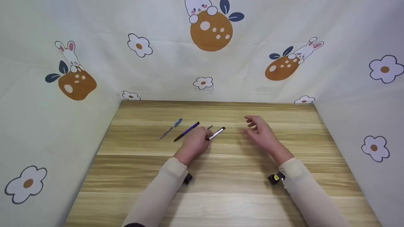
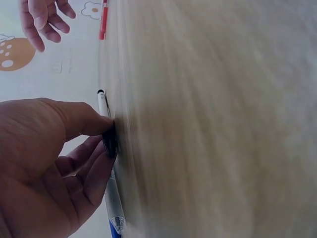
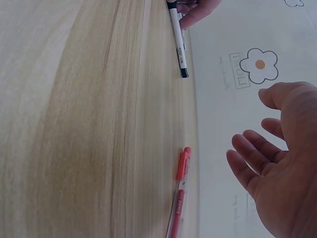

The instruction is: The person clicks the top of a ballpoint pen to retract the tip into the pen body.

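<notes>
A: Start with the hands. What does each one have?

B: Take the white pen (image 1: pixel 216 133) as the landmark. The left hand (image 1: pixel 194 143) is on its near end, thumb and fingers curled round the barrel and pinching it, while the pen lies flat on the wooden table (image 1: pixel 221 189). The right hand (image 1: pixel 260 130) hovers to the right of the pen, apart from it, fingers loosely spread and holding nothing.

A: How would you make that pinch a good one?

B: My judgement: the hold sits at the very end, so the far, black-tipped end could swing. Sliding the fingertips closer to the middle of the barrel should steady it.

A: What lies beyond?

B: Just left of the white pen, a purple pen (image 1: pixel 187 131) on a similar slant, and further left a clear pen with a blue cap (image 1: pixel 170 128). A small dark bit shows just behind the left hand; I cannot tell what it is. The right wrist view shows a red pen (image 3: pixel 179 191) under the right hand.

A: Any writing?

B: There is print on the red pen's barrel, too small to read. The rabbit-and-flower cloth (image 1: pixel 208 28) behind has faint marks, also unreadable.
</notes>
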A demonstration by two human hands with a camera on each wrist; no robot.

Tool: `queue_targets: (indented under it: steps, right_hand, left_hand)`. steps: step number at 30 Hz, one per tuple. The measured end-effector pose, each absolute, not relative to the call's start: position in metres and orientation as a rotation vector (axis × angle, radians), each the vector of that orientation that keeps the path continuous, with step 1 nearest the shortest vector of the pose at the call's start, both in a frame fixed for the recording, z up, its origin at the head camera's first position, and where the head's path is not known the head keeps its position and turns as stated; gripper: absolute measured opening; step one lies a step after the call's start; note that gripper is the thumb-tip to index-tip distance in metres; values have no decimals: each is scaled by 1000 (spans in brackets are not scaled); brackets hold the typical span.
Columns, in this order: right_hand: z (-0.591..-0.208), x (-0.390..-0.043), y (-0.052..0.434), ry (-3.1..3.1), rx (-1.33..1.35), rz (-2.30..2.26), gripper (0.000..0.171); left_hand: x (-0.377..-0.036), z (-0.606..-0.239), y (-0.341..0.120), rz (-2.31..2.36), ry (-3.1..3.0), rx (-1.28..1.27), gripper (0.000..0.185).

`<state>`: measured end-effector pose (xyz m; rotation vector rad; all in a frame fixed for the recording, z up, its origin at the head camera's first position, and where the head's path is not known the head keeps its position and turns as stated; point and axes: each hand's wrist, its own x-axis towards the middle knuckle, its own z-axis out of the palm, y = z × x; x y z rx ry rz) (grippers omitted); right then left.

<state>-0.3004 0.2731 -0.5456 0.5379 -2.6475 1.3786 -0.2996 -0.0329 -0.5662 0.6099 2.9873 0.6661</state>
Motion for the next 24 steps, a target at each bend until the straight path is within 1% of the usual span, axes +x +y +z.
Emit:
queue_targets:
  steps: [6, 12, 17, 24]
  right_hand:
    - [-546, -300, 273, -2636, 553, 1388, 49]
    - [-547, -301, 274, -2636, 558, 1379, 49]
    - [-548, -301, 275, -2618, 580, 1352, 49]
    - [-549, -299, 278, -2635, 545, 1372, 48]
  left_hand:
    - [-298, -564, -35, 704, 2980, 628, 25]
    - [-298, -564, -35, 702, 2983, 627, 27]
    - [-298, -566, -35, 688, 2984, 626, 24]
    - [-300, -567, -34, 706, 2978, 595, 27]
